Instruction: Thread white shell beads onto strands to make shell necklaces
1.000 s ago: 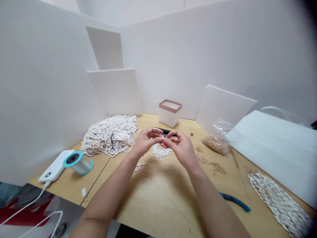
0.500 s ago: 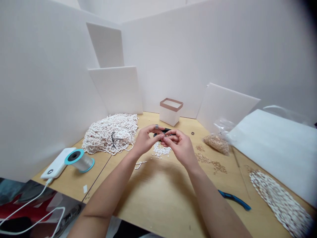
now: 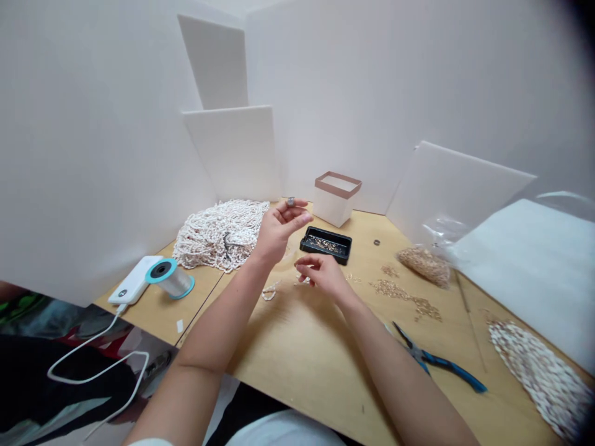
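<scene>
Wooden tabletop (image 3: 288, 384), black tray (image 3: 320, 230), tiny gold beads (image 3: 323, 243) inside

Wooden tabletop (image 3: 297, 378): a heap of white beaded strands (image 3: 222, 235) at left, beside a spool of clear cord (image 3: 170, 279) and a white power bank (image 3: 130, 280). Black tray (image 3: 325, 244) of gold beads mid-table — blue-handled pliers (image 3: 446, 365) lie right.

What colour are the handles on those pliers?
The pliers' handles are blue and black, clearest in the head view.

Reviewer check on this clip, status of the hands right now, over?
Left hand raised, fingers parted, nothing visible in it. Right hand low, fingertips at loose white beads. Black tray of gold beads just beyond it.
</scene>
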`<action>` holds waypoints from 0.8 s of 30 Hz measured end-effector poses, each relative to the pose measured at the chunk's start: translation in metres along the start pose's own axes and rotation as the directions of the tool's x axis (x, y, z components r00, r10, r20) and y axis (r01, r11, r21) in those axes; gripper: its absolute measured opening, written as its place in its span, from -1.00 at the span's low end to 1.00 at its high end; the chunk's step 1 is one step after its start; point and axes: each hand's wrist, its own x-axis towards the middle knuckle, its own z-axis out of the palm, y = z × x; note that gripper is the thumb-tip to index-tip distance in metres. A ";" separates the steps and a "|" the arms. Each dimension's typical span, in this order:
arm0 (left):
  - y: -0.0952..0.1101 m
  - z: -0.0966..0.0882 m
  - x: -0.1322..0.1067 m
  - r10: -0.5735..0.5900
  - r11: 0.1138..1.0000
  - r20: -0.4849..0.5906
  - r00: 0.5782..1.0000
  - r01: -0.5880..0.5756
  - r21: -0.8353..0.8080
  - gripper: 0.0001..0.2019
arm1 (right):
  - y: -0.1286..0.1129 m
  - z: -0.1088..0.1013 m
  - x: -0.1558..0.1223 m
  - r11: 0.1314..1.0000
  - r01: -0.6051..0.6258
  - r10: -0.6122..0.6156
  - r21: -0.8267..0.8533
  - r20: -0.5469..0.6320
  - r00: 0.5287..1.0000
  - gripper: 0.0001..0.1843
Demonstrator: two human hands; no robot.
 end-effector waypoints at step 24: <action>0.007 0.012 -0.012 0.040 0.895 0.338 0.940 -0.184 0.407 -0.71 | -0.048 -0.022 -0.022 0.922 0.241 -0.177 0.304 -0.223 0.959 -0.65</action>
